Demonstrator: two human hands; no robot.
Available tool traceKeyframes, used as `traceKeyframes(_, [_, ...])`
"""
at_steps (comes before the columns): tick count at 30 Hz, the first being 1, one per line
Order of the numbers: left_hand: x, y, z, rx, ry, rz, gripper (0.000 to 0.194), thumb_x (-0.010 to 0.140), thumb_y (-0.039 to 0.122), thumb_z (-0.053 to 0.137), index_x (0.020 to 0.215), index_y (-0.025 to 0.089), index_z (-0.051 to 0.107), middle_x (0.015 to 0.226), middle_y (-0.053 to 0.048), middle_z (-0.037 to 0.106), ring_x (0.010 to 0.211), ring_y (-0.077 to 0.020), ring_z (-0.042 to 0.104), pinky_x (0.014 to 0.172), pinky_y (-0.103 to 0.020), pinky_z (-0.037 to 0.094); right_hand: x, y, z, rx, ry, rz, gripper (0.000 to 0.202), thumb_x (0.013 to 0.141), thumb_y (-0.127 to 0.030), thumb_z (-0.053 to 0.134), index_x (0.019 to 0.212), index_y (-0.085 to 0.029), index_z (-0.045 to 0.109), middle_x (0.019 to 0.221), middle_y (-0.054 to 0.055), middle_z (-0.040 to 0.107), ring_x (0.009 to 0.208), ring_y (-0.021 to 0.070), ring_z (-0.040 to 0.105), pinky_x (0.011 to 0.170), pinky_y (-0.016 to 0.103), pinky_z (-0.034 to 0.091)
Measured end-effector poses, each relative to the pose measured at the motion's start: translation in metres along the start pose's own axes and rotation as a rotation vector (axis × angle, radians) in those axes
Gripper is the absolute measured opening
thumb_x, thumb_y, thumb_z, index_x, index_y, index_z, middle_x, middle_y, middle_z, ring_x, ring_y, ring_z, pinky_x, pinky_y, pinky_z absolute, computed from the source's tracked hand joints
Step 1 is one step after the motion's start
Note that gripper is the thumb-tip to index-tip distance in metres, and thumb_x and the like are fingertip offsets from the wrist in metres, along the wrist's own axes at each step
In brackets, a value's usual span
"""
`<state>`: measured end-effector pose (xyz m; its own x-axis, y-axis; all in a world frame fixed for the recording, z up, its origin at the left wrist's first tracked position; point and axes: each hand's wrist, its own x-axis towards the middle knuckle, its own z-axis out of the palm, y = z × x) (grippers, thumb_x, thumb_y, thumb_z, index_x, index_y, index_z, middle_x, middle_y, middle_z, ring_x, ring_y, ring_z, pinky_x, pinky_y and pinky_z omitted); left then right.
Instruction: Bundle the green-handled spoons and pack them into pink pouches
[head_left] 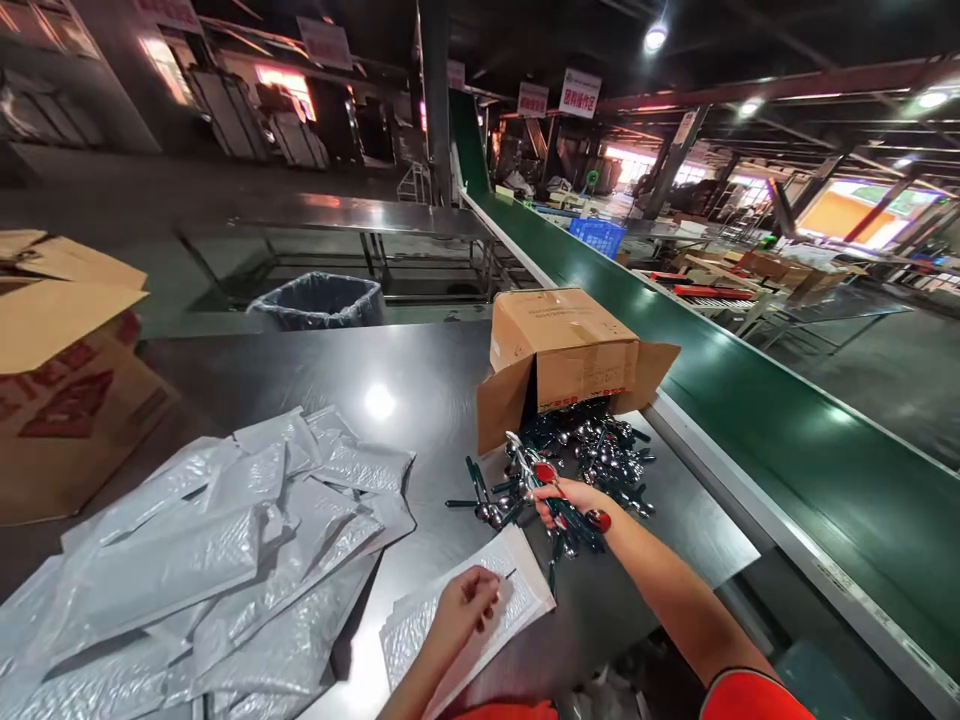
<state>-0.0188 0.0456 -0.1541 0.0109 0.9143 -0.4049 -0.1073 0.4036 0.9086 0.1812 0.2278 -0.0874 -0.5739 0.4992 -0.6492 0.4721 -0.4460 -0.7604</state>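
Several shiny, round-headed metal utensils (545,472) with dark handles are bunched in my right grip (566,497), beside a loose heap (609,450) of more at the cardboard carton (592,370). My left grip (466,605) curls over pebbled padded mailers (525,600); whether it pinches anything, I cannot tell. Grey mailers (187,560) cover the left of the steel worktop (435,360); the carton partly blocks the green conveyor (750,390).

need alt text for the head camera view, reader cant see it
A person's right hand grips several shiny utensils at a loose pile by an open cardboard box on a metal table. The left hand is over white padded envelopes, with a larger heap of grey ones further left; a green conveyor belt runs along the right.
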Motion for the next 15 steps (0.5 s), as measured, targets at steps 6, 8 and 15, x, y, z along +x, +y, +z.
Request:
traceKeyframes(6, [0.004, 0.055, 0.016, 0.044, 0.251, 0.309, 0.059, 0.076, 0.049, 0.065, 0.125, 0.018, 0.055, 0.115, -0.011, 0.061, 0.080, -0.0181, 0.060, 0.074, -0.033, 0.050, 0.003, -0.007, 0.034, -0.037, -0.040, 0.132, 0.035, 0.082, -0.046, 0.068, 0.071, -0.017, 0.053, 0.058, -0.002, 0.058, 0.047, 0.0092, 0.053, 0.047, 0.021, 0.044])
traceKeyframes(8, [0.013, 0.071, 0.019, 0.052, 0.308, 0.401, 0.063, 0.077, 0.046, 0.065, 0.132, 0.018, 0.050, 0.121, -0.013, 0.058, 0.081, -0.0185, 0.062, 0.075, -0.034, 0.051, 0.008, -0.010, 0.040, -0.100, 0.000, 0.147, 0.030, 0.085, -0.038, 0.068, 0.069, -0.015, 0.057, 0.056, -0.002, 0.059, 0.045, 0.0089, 0.053, 0.046, 0.020, 0.043])
traceKeyframes(15, [0.044, 0.104, 0.018, 0.221, 0.274, 0.564, 0.015, 0.080, 0.031, 0.061, 0.076, 0.020, 0.069, 0.076, -0.005, 0.065, 0.073, -0.0216, 0.061, 0.071, -0.034, 0.048, 0.016, -0.025, 0.035, -0.343, 0.200, 0.065, 0.027, 0.091, -0.026, 0.066, 0.068, -0.014, 0.059, 0.056, -0.007, 0.057, 0.047, 0.0078, 0.050, 0.050, 0.021, 0.043])
